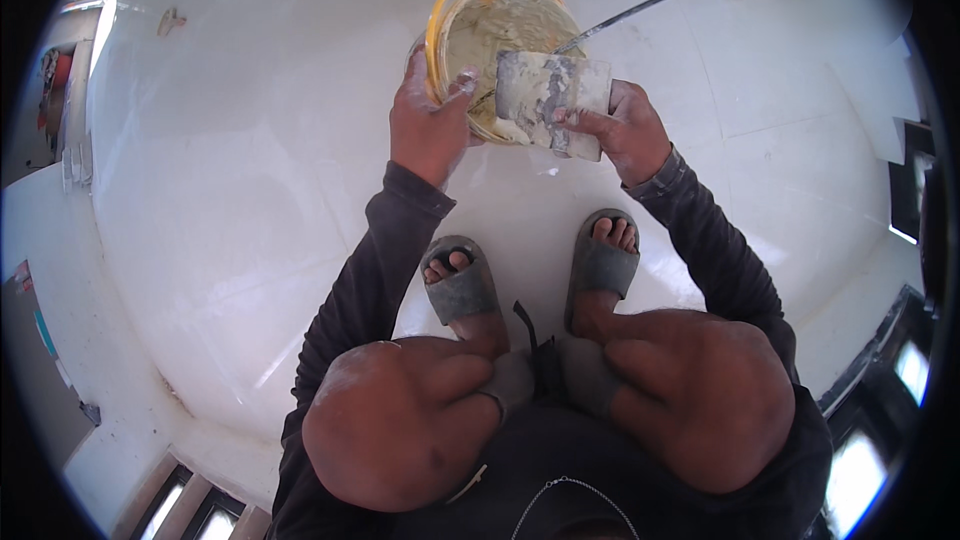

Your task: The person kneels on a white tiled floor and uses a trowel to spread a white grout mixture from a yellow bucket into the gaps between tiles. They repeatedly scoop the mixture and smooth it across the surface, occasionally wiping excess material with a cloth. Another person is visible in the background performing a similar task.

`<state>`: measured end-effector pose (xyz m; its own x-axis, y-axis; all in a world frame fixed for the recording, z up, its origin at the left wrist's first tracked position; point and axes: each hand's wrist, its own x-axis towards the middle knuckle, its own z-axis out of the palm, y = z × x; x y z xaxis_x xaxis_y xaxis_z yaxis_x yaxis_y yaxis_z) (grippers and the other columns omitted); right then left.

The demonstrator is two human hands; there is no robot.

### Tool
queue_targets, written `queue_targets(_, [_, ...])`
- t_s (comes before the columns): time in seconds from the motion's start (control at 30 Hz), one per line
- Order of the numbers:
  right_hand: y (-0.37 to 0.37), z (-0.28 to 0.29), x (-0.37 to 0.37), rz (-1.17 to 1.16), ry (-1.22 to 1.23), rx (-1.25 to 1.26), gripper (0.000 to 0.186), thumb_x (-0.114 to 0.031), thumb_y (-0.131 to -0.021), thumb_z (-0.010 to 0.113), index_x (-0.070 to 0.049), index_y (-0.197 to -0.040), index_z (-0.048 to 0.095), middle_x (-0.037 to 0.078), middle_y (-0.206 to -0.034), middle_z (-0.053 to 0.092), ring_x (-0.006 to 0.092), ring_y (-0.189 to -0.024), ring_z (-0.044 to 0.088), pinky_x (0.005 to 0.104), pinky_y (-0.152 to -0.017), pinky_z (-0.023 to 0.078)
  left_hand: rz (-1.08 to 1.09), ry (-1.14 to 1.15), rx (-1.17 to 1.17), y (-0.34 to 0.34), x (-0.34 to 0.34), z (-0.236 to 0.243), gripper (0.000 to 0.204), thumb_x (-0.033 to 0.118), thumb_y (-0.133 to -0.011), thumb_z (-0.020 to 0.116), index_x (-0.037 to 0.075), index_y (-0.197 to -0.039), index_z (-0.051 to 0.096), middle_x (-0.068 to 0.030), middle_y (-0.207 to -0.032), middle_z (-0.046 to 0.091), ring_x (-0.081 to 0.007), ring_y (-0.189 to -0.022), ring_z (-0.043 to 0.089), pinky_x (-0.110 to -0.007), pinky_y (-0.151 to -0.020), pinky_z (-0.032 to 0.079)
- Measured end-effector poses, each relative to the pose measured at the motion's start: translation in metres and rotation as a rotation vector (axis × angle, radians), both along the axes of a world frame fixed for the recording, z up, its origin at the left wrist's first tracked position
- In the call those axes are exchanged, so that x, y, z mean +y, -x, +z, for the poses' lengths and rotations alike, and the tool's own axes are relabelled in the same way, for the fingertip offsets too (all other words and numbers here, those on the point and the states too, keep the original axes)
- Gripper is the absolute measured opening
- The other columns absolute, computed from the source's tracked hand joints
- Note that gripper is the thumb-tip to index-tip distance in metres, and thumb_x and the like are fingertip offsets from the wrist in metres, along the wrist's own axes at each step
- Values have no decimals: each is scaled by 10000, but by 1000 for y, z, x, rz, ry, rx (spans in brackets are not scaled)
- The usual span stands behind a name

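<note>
The right hand (628, 130) is closed around the lower edge of a broad putty trowel (552, 100), fingers wrapped over the blade's front, holding it upright just at the rim of the bucket. The blade is smeared with pale filler. The left hand (430, 125) is clamped on the near rim of the yellow plastic bucket (470, 10), thumb hooked over the edge, steadying it on the white tiled floor (230, 190). The bucket holds a creamy, lumpy putty (505, 25), and a thin metal rod (630, 12) leans out of it to the right. The person squats, both feet in grey sandals (462, 285) just behind the bucket. By the look of it, this is the loading step: putty being taken up or scraped onto the blade. A next move would likely need the bucket kept firmly braced while the blade drags against the rim
</note>
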<state>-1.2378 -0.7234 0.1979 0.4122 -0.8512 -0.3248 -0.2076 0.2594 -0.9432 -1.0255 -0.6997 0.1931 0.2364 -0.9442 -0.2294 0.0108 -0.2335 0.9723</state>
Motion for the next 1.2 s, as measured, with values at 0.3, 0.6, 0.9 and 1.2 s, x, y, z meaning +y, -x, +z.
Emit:
queue_targets(0.3, [106, -53, 4, -608, -214, -586, 320, -3, -820, 603, 71, -1121, 522, 163, -1065, 609, 260, -953, 640, 422, -767, 584, 177, -179, 330, -74, 25, -30, 495, 93, -867, 470, 76, -1349, 354, -148, -1221, 523, -326, -995, 624, -428, -659, 614])
queue_targets(0.6, [220, -162, -115, -694, 710, 1075, 358, -176, -897, 472, -83, -1242, 497, 174, -1035, 647, 355, -893, 645, 443, -753, 538, 407, -186, 238, -113, 37, -36, 474, 152, -895, 518, 75, -1339, 371, -164, -1189, 540, -275, -955, 639, -371, -656, 612])
queue_targets(0.9, [135, -205, -130, -141, 266, 1568, 328, -209, -888, 447, -132, -1193, 538, 149, -1080, 616, 318, -924, 644, 452, -750, 523, 490, -217, 175, -113, 40, -51, 526, 184, -894, 540, 98, -1374, 342, -138, -1208, 539, -243, -982, 630, -346, -655, 606])
queue_targets(1.2, [204, -133, -176, -264, 118, 1567, 371, -252, -812, 554, -164, -1170, 597, 151, -1139, 609, 311, -1072, 594, 408, -917, 475, 471, -150, 180, -110, 36, -58, 535, 179, -890, 545, 71, -1370, 335, -135, -1221, 516, -241, -991, 619, -343, -644, 606])
